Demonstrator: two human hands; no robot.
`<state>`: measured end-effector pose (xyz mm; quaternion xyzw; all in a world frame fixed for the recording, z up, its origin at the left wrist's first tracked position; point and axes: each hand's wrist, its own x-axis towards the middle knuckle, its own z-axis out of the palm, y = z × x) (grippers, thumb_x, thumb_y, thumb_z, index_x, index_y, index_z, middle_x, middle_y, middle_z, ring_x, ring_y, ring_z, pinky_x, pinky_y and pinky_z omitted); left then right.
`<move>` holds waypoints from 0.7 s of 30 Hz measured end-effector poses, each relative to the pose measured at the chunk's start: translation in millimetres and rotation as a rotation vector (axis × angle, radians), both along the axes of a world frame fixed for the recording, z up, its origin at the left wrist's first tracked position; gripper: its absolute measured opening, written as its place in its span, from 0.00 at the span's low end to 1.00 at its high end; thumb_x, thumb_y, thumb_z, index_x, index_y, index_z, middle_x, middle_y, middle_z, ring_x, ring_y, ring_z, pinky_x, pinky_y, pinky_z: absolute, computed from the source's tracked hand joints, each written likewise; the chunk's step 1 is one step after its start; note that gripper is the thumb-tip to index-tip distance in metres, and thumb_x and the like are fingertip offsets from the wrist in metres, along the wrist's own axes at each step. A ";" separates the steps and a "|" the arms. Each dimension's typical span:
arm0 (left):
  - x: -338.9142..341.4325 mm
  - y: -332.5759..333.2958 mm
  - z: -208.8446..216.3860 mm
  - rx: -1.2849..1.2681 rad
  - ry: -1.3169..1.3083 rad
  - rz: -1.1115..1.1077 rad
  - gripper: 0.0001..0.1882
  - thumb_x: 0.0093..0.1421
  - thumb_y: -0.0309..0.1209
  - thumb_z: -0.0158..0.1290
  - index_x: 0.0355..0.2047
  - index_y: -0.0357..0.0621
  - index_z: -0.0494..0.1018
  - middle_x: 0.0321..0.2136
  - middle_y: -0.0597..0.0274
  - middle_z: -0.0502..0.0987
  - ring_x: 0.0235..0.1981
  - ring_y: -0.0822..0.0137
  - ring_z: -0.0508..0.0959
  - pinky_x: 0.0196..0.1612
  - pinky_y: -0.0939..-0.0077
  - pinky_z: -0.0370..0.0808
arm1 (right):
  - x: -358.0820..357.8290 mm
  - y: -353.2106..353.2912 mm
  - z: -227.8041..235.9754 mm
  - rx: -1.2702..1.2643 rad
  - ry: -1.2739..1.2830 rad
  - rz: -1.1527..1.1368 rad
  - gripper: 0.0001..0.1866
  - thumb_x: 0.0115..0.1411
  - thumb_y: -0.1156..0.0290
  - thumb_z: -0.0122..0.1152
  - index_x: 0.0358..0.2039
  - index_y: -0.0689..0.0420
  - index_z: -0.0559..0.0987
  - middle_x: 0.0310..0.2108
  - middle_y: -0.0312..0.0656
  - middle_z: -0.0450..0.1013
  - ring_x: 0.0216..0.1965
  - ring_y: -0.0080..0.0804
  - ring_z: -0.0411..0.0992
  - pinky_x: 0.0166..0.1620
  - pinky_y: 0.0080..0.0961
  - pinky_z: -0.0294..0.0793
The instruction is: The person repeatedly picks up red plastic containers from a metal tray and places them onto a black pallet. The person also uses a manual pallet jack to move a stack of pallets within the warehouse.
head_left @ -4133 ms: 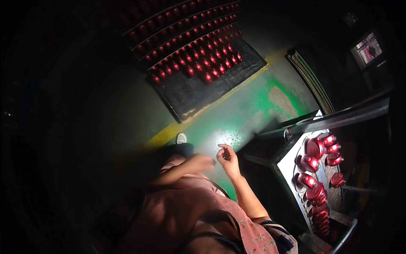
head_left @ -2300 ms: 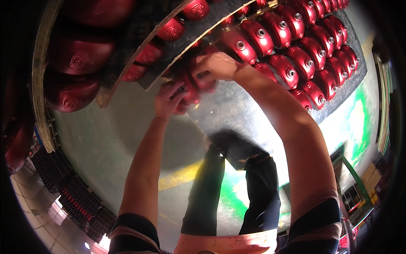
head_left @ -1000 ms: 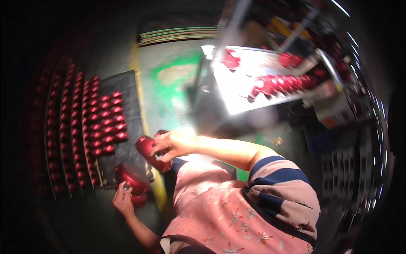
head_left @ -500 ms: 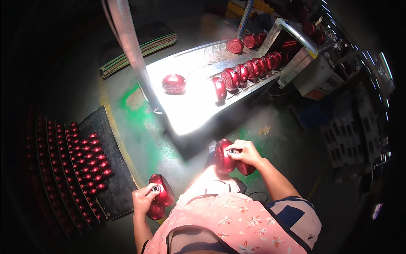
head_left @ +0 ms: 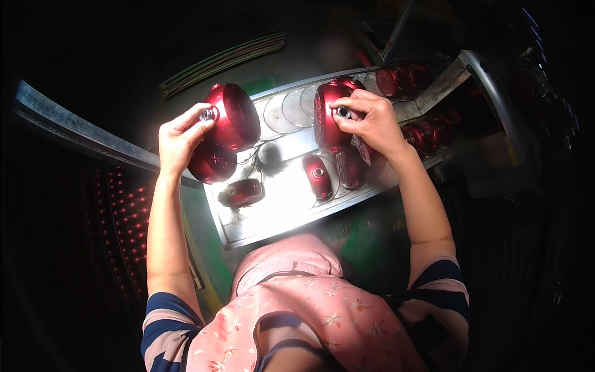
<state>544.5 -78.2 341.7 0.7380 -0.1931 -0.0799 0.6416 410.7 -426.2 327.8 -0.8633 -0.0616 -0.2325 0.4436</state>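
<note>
My left hand (head_left: 181, 141) is closed, its fingers pinching the short metal neck of a glossy red round bottle (head_left: 240, 118). Just below it hangs a second red bottle (head_left: 214, 163), apparently in the same hand. My right hand (head_left: 377, 124) grips another red bottle (head_left: 326, 116) by its neck; a further red shape shows behind it, partly hidden by my fingers. Both hands are over a brightly lit metal bench (head_left: 273, 226). On its surface beneath them lie a red bottle (head_left: 242, 193), another with its neck upward (head_left: 317, 177), and a third (head_left: 351, 170) beside that.
More red bottles (head_left: 403, 79) stand along the bench's right side, near a metal frame (head_left: 496, 93). A metal post (head_left: 83, 133) crosses at the left. Racked rows of red pieces (head_left: 127, 217) are at lower left. Stacked boards (head_left: 229, 60) lie behind the bench.
Both hands have risen from beside my body to above the bench, carrying their red bottles. My view has come closer to the bench.
</note>
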 end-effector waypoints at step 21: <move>98.0 -4.0 -190.7 0.313 0.113 0.436 0.22 0.56 0.24 0.61 0.53 0.42 0.76 0.19 0.76 0.67 0.21 0.84 0.64 0.26 0.86 0.64 | 272.1 74.5 -193.5 0.004 0.262 0.242 0.20 0.49 0.67 0.72 0.45 0.52 0.83 0.22 0.35 0.68 0.23 0.22 0.62 0.30 0.22 0.67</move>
